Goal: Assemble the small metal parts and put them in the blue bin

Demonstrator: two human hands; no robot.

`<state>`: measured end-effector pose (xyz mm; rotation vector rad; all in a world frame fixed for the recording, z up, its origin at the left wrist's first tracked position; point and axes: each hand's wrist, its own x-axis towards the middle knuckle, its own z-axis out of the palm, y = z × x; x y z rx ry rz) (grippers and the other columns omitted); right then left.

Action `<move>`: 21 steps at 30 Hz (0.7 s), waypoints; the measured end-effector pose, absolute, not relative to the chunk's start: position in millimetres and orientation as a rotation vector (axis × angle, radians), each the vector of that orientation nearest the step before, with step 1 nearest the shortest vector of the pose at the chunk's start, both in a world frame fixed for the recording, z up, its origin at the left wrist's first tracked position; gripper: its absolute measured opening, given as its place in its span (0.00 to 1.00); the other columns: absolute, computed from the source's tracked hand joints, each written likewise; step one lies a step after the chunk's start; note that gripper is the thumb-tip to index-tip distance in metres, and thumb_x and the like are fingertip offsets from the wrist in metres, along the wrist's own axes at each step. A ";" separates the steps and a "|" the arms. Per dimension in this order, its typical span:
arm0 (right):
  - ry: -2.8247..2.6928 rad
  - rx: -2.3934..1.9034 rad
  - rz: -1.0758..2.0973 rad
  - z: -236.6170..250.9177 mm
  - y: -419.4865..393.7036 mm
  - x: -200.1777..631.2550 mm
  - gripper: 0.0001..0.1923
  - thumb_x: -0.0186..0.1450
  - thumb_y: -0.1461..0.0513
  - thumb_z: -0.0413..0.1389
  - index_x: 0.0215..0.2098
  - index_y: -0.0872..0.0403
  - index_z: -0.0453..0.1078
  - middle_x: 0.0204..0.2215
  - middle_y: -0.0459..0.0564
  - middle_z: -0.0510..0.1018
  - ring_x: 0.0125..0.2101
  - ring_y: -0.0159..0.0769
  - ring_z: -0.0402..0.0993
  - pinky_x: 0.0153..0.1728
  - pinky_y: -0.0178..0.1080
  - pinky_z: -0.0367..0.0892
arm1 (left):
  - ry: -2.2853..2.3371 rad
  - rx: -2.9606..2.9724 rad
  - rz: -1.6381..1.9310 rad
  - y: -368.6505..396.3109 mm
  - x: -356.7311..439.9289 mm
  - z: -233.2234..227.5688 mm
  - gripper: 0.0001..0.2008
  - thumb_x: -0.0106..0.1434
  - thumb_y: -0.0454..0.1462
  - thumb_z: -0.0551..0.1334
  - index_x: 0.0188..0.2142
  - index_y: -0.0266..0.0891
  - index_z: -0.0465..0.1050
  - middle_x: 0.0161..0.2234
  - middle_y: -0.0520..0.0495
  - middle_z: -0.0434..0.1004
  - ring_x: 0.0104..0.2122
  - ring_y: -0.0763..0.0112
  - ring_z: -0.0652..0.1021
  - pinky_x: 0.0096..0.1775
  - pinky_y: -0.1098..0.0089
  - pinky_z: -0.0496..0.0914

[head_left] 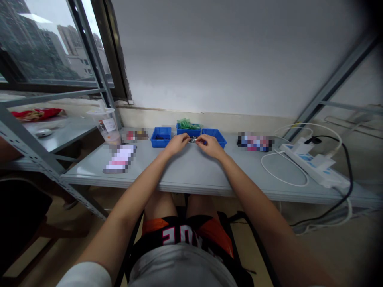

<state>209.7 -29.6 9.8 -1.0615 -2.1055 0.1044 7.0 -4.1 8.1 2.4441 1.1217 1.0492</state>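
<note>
On the grey shelf table (194, 171), going from left to right, a clear plastic cup (107, 126) stands at the far left, and a blurred flat object (119, 159) lies nearer. Further right three blue bins stand in a row near the wall: the left bin (160, 136), the middle bin (188, 130) with green pieces (186, 122) in it, and the right bin (216, 135).

Just in front of the middle bin the left hand (177, 143) and the right hand (211, 146) meet. Between their fingertips is a small metal part (194, 139), shiny and with a little blue at its right end. Both hands seem pinched on it, one at each end, but the part is too small to see the grip exactly.

I judge that this part is light, stiff and rather smooth, so it can slip from the fingers; a fingertip pinch at the two ends looks the best hold. Its long axis seems to run left to right, about parallel to the table edge; which end is the front I cannot tell.

At the far right a white power strip (311, 163) lies with a white cable (281, 175) and a black cable (347, 171).
</note>
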 end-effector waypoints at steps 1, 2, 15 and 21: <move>-2.102 -1.069 0.104 9.9 -29.4 209.9 0.08 0.64 0.59 0.52 0.33 0.53 0.72 0.32 0.50 0.76 0.30 0.36 0.69 0.37 0.39 0.64 | 1.121 2.446 1.054 -4.8 7.3 9.0 0.11 0.67 0.39 0.54 0.36 0.36 0.73 0.30 0.46 0.77 0.30 0.69 0.72 0.35 0.70 0.64; -2.099 -1.078 0.104 10.0 -29.4 209.9 0.08 0.64 0.59 0.52 0.33 0.53 0.72 0.32 0.50 0.76 0.30 0.36 0.69 0.37 0.39 0.64 | 1.123 2.447 1.058 -5.5 7.6 9.9 0.11 0.67 0.38 0.54 0.36 0.36 0.73 0.30 0.46 0.76 0.30 0.69 0.72 0.35 0.70 0.64; -1.794 -1.329 -0.024 8.9 -9.3 245.7 0.12 0.62 0.63 0.48 0.36 0.53 0.73 0.36 0.54 0.78 0.38 0.43 0.72 0.45 0.47 0.66 | 1.222 2.483 0.871 -1.6 4.4 4.6 0.10 0.65 0.36 0.57 0.41 0.37 0.75 0.34 0.43 0.79 0.33 0.65 0.76 0.38 0.68 0.68; -1.710 -1.368 0.045 -2.6 2.3 262.1 0.20 0.55 0.69 0.45 0.39 0.54 0.74 0.39 0.55 0.79 0.43 0.45 0.73 0.50 0.51 0.65 | 1.250 2.497 0.659 4.4 2.8 -4.6 0.10 0.62 0.36 0.59 0.39 0.36 0.76 0.34 0.43 0.79 0.34 0.64 0.76 0.40 0.67 0.70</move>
